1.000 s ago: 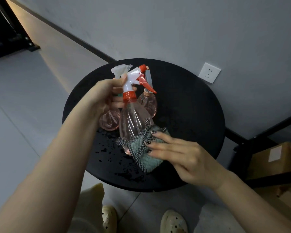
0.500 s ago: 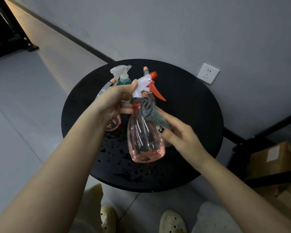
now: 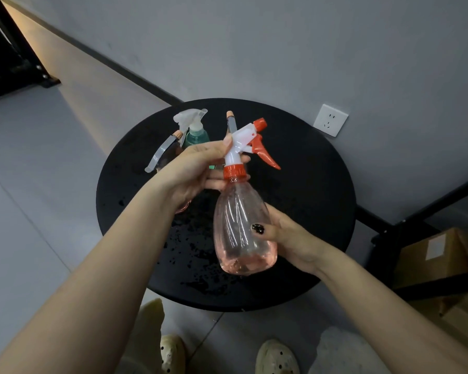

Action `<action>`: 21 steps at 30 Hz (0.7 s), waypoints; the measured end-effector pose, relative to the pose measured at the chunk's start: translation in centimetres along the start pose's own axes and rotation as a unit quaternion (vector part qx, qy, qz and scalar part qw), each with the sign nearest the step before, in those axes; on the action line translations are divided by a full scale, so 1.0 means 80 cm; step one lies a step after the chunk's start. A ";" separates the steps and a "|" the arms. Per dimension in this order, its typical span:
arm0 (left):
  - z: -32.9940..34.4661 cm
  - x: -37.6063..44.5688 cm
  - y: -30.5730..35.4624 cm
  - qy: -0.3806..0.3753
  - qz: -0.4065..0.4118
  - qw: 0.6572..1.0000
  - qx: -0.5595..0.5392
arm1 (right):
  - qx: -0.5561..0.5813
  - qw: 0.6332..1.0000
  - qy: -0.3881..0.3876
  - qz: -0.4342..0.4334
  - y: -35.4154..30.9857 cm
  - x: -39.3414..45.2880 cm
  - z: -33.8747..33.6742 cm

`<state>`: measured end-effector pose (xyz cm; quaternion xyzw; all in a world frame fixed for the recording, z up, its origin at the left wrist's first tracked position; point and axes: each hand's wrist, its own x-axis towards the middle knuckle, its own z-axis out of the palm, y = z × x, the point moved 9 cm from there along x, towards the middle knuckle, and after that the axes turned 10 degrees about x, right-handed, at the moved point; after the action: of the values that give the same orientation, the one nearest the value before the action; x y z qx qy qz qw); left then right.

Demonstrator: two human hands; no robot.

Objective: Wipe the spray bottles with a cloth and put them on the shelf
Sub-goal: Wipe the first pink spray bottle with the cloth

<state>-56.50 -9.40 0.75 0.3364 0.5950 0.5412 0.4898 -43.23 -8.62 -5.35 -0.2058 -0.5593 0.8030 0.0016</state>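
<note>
Pink clear spray bottle [image 3: 242, 225] is held above the wet black table [image 3: 308, 184]: left hand [image 3: 197, 171] grips its neck, right hand [image 3: 287, 236] curls round its body.

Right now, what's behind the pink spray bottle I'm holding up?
Through the clear pink spray bottle the right hand shows, fingers wrapped behind it. Farther back on the black table stand a green bottle and other sprayers, partly covered by the left hand. The cloth isn't visible.
</note>
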 end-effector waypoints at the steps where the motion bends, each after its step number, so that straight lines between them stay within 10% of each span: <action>1: -0.001 -0.001 0.001 0.003 0.003 1.000 0.004 | 0.011 1.000 0.008 -0.006 0.001 0.001 0.000; 10: -0.027 -0.014 -0.004 0.150 -0.020 0.981 0.120 | 0.047 0.996 0.078 -0.015 0.009 0.004 -0.007; 21: -0.021 -0.026 -0.006 0.218 -0.010 0.955 0.202 | -0.185 0.941 0.259 -0.113 -0.021 -0.011 -0.014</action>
<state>-57.41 -11.93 0.59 0.2959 0.7874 0.4651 0.2758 -42.41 -7.15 -3.86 -0.3383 -0.6982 0.5986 0.1992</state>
